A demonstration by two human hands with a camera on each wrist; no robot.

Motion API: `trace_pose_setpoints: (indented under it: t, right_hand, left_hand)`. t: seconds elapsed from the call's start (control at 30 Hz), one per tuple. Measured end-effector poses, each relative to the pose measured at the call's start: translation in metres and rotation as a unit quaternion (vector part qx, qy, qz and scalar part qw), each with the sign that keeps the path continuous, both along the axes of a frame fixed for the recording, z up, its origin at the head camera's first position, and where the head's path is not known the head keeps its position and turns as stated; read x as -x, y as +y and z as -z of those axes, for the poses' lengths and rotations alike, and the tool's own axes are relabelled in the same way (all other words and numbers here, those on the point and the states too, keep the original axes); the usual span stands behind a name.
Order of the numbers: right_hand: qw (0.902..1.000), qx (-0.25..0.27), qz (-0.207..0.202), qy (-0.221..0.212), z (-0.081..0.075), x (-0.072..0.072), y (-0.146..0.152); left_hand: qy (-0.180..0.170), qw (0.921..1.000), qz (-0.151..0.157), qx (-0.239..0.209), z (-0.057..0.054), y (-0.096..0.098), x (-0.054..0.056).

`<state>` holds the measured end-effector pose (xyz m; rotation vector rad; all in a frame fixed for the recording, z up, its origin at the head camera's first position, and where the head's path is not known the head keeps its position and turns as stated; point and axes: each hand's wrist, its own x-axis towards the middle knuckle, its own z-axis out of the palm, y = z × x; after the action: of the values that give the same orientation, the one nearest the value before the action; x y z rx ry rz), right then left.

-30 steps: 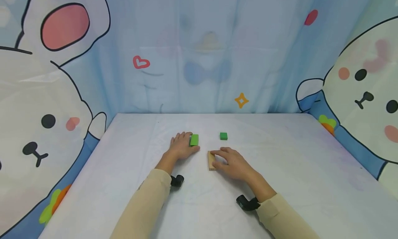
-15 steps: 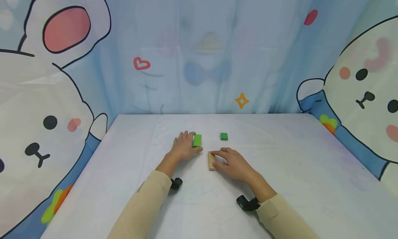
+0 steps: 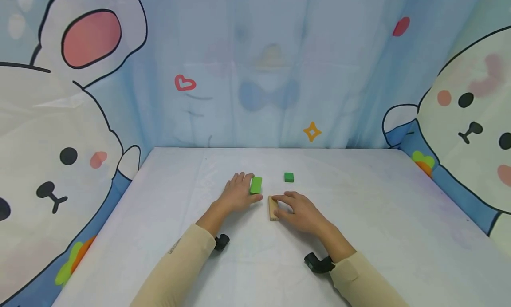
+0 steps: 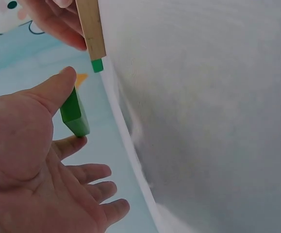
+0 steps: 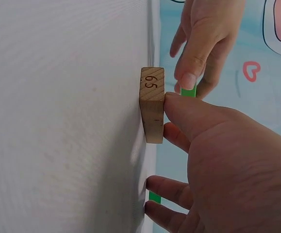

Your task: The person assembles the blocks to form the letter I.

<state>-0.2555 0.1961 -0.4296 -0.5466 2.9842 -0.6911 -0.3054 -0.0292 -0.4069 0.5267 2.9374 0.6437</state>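
Observation:
My left hand (image 3: 237,192) pinches a light green block (image 3: 256,186) lengthwise, thumb at its near end and index finger at the far end. In the left wrist view the other fingers of that hand stand spread away from the green block (image 4: 74,114). To its right lies a plain wooden block (image 3: 273,210), marked 65 on its near end in the right wrist view. The thumb and index finger of my right hand (image 3: 301,214) touch the wooden block's upper face (image 5: 154,121), without closing round it. Its remaining fingers are loosely bent.
A small darker green block (image 3: 289,177) sits on the white-covered table (image 3: 359,209), beyond the wooden one. Black wrist cameras hang under both forearms, the right one (image 3: 319,262) close over the tabletop. Behind the table hangs a curtain (image 3: 263,107) printed with cartoon animals.
My left hand has moved the light green block a little to the right, closer to the wooden block. My right hand and the wooden block have stayed nearly in place; the head view shifted slightly.

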Motion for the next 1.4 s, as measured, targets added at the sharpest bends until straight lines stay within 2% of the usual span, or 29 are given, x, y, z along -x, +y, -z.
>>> trace_pose_setpoints:
  t: [0.4,0.67,1.2,1.4]
  right_hand:
    - [1.0,-0.001,0.006,0.002,0.002,0.0,0.0]
    - [1.0,0.001,0.009,0.004,0.001,-0.001,-0.001]
    - [0.9999,-0.001,0.012,0.001,0.003,0.001,0.001]
    - [0.9999,-0.002,0.012,-0.006,0.003,0.001,0.0]
  left_hand:
    - [-0.005,0.9996,0.026,0.013,-0.002,-0.004,-0.015]
    - [-0.011,0.9989,0.046,0.0,-0.001,-0.009,-0.024]
    - [-0.017,0.9987,0.045,0.02,-0.003,-0.008,-0.046]
    - [-0.019,0.9978,0.055,0.032,0.002,-0.008,-0.05]
